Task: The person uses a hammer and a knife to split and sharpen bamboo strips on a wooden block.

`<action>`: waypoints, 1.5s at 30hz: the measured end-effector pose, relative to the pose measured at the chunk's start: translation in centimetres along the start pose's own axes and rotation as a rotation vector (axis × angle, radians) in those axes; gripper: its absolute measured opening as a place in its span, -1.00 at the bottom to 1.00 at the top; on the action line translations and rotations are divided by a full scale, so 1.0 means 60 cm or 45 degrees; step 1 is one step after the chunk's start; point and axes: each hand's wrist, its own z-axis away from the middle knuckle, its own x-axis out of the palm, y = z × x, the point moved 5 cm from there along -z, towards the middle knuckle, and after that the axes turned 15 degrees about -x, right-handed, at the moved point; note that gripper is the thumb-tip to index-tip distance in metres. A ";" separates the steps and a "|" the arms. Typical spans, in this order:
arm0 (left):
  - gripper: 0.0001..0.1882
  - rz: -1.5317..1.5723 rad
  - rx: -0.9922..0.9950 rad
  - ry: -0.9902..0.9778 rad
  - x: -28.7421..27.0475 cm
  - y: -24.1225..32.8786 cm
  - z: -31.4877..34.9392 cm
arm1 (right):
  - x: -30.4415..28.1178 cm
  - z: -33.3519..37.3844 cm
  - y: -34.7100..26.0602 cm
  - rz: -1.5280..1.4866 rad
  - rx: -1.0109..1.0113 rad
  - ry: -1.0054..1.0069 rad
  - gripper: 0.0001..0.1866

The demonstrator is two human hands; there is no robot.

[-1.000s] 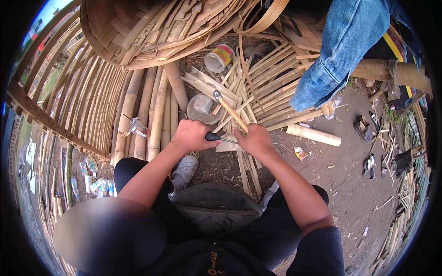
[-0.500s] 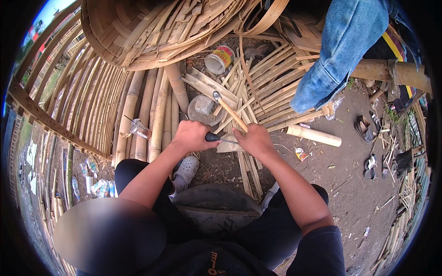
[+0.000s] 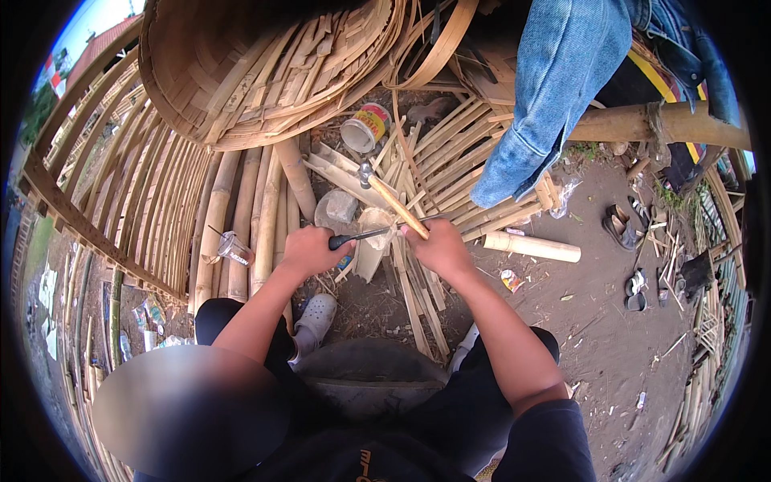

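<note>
Your left hand (image 3: 311, 251) grips black-handled tool (image 3: 347, 239); your right hand (image 3: 440, 245) clasps hammer (image 3: 395, 203) near tool's shaft. Likely positioning step; next move calls for steady hold.

Slanted wooden-handled hammer (image 3: 391, 198) near black-handled tool (image 3: 363, 236).

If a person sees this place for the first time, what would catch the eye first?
Probably the large round basket of woven tan bamboo at the upper left, and the light-blue denim garment at the upper right. Near the middle, the right hand grips a wooden-handled hammer with a metal head, while the left hand holds a thin metal tool with a black handle.
</note>
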 end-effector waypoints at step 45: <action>-0.69 0.810 -0.357 -0.674 0.067 -0.016 0.057 | -0.028 0.057 0.059 -0.099 0.140 -0.040 -0.35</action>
